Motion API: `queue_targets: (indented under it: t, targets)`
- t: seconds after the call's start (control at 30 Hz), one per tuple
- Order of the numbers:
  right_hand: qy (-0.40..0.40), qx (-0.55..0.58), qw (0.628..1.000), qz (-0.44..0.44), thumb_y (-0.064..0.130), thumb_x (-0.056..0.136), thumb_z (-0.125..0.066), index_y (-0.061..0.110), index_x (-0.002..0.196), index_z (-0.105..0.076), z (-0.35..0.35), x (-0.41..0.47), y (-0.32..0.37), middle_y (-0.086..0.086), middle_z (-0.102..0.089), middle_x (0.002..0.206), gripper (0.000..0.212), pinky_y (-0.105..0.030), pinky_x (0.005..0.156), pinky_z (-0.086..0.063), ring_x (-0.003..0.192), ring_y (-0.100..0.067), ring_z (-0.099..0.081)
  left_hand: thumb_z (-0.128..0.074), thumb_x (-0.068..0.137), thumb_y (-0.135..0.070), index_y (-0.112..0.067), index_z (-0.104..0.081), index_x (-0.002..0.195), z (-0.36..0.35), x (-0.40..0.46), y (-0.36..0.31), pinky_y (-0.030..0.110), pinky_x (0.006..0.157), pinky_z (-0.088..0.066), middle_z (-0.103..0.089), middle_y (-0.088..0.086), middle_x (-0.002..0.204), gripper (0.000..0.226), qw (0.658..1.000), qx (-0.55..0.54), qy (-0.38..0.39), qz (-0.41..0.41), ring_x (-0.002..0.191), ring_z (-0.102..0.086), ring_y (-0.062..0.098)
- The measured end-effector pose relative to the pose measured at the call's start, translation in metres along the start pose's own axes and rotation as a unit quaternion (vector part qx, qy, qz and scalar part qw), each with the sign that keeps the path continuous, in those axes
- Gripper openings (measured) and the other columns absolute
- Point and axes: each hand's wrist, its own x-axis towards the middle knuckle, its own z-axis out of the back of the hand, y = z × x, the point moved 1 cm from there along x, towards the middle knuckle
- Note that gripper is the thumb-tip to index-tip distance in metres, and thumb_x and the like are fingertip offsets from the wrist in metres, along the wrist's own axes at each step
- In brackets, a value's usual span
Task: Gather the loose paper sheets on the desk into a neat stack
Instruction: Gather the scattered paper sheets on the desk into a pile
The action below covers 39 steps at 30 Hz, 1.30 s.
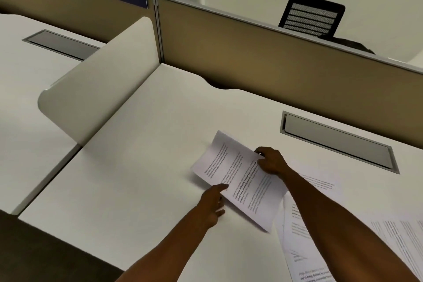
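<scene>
A printed paper sheet (238, 178) lies slanted on the white desk (137, 178), its left part slightly lifted. My right hand (271, 160) pinches its far right edge. My left hand (212, 204) has its fingers apart, the thumb touching the sheet's near left edge. More printed sheets (299, 236) lie spread under and to the right of my right forearm. Another sheet (402, 240) shows at the right edge of the frame.
A grey cable tray lid (338, 142) is set into the desk behind the sheets. A tan partition (263, 62) runs along the back. A white curved divider (98, 89) stands on the left. A black chair (313, 18) is beyond the partition.
</scene>
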Motion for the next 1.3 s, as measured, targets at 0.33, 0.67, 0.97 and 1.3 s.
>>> queue_targets:
  t: [0.33,0.67,0.97,1.3]
  targets:
    - [-0.017,-0.078,0.997,0.003,0.019,0.093,-0.051,0.006,0.142,-0.04,-0.04,0.023,-0.017,-0.018,-0.031,0.154,0.052,-0.045,0.117,-0.028,0.145,-0.032,-0.025,-0.071,0.082,-0.026,-0.017,-0.042,0.145,-0.025,0.015,-0.013,0.046,0.106,-0.037,-0.053,0.012,0.142,0.07,0.998,-0.034,-0.047,-0.008,0.131,-0.047,0.03]
    - [-0.065,-0.061,0.996,-0.006,0.031,0.092,-0.054,0.011,0.134,-0.045,-0.042,0.02,-0.005,-0.016,-0.05,0.132,0.048,-0.045,0.1,-0.042,0.123,-0.034,-0.047,-0.069,0.084,-0.011,-0.016,-0.041,0.132,-0.027,0.03,-0.027,0.026,0.049,-0.05,-0.065,0.018,0.122,0.056,0.987,-0.087,-0.113,-0.073,0.078,-0.063,0.024]
    - [-0.064,0.034,0.996,-0.056,0.047,0.082,-0.066,0.014,0.135,-0.044,-0.039,0.02,0.002,-0.015,-0.054,0.13,0.066,-0.04,0.1,-0.043,0.12,-0.031,-0.053,-0.071,0.082,-0.015,-0.011,-0.053,0.129,-0.012,0.033,-0.029,0.02,0.035,-0.045,-0.07,0.02,0.113,0.05,0.981,-0.113,-0.138,-0.071,0.078,-0.066,0.033]
    - [-0.056,0.093,0.988,-0.114,0.058,0.08,-0.065,0.012,0.125,-0.057,-0.047,0.01,0.006,-0.01,-0.063,0.128,0.064,-0.038,0.099,-0.045,0.118,-0.028,-0.058,-0.068,0.087,-0.017,-0.004,-0.064,0.095,0.015,0.046,-0.039,0.03,0.056,-0.045,-0.067,0.013,0.084,0.016,0.984,-0.028,-0.154,-0.082,0.067,-0.059,0.026]
